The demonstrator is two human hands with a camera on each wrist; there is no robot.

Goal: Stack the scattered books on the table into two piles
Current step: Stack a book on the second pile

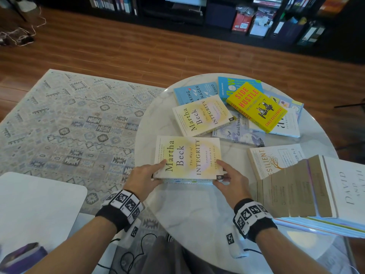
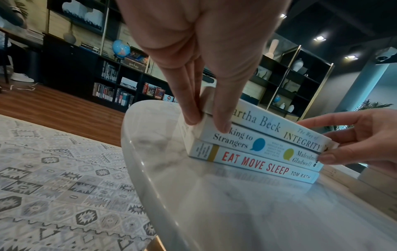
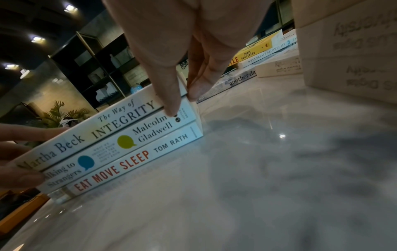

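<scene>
Both hands gripping a three-book pile (image 2: 253, 149)
Lower spines visible only from wrists; left hand (image 1: 142, 179) and right hand (image 1: 232, 180) pinching the ends, long axis left-right

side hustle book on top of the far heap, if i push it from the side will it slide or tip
The Side Hustle book lies flat but askew across other books, so it would probably slide, not tip. Its cover looks glossy, so a push may carry it off the heap onto the table. It looks thick, so it should stay stiff when lifted by one edge.
</scene>
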